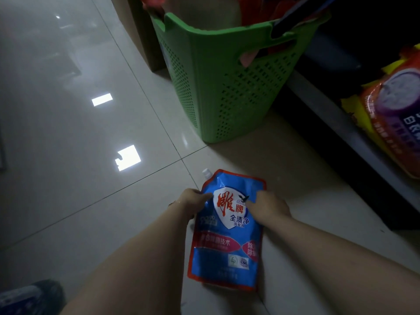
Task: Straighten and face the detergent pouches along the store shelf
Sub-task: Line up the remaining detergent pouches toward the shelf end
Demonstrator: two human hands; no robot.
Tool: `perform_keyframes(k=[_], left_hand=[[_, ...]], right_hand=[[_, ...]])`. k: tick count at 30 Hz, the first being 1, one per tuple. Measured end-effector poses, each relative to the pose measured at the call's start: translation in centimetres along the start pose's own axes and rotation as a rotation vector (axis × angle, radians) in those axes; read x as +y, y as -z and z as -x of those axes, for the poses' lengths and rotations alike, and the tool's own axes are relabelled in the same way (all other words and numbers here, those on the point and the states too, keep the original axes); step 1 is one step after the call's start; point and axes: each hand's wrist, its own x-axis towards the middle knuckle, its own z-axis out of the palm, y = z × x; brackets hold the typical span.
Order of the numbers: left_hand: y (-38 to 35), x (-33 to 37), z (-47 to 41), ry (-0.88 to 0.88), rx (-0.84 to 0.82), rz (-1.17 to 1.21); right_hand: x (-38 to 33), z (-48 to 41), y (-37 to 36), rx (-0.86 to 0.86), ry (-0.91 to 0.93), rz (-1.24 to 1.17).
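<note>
Left hand (193, 202) and right hand (269, 208) each pinch an upper side of the blue detergent pouch (227, 242). Thumbs are on the printed front; the other fingers are hidden behind it. The label faces me, white spout cap (206, 172) at top left. The pouch is over the tiled floor (91, 201), off the shelf (341, 123); can't tell if its base touches the tile. Green basket (227, 92) beyond, orange-purple pouch (395, 119) on the shelf to my right. Step: pouch in hand, not yet shelved. Next: swing it right, stand it beside that pack, label outward. It looks soft and may slump, so I'd steady the base.
</note>
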Motion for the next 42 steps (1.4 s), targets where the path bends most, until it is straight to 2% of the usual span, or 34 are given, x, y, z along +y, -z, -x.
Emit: perform_keyframes(k=[2,4,7,10,14,19,22,26,31,36,39,42], left_hand=[[0.2,-0.3,-0.1,0.016,-0.009,0.023],[0.4,-0.5,-0.1,0.022,-0.016,0.045],[0.7,-1.1,-0.1,0.029,-0.018,0.066],[1.3,-1.8,0.2,0.093,-0.06,0.056],[2.1,-2.5,0.8,0.139,-0.124,-0.003],[2.9,-2.9,1.7,0.112,-0.017,0.013],[3.5,-2.4,2.5,0.113,0.016,0.005],[5.3,-0.8,3.2,0.061,0.009,-0.013],[8.0,1.6,4.4,-0.028,0.016,0.031],[9.9,2.4,6.0,-0.101,0.051,0.121],[11.1,2.1,7.3,-0.114,0.052,0.138],[12.1,1.7,9.6,-0.211,0.02,0.167]], right_hand=[[0.6,-0.4,-0.4,-0.12,-0.163,-0.109],[0.8,-0.6,-1.0,-0.22,-0.287,-0.336],[1.1,-0.7,-1.5,-0.242,-0.341,-0.522],[0.7,-0.5,-1.6,-0.176,-0.331,-0.559],[-0.9,-0.4,-1.3,-0.205,-0.306,-0.603],[-2.0,-0.8,-1.5,-0.339,-0.244,-0.785],[-3.0,-0.3,-1.5,-0.302,-0.167,-0.752],[-4.1,-0.2,0.4,-0.248,-0.111,-0.774],[-5.9,-0.8,3.5,-0.307,-0.059,-0.702],[-7.3,-0.3,6.5,-0.318,0.06,-0.828],[-8.1,0.8,8.0,-0.373,0.069,-0.833],[-8.9,2.1,9.6,-0.381,0.051,-0.818]])
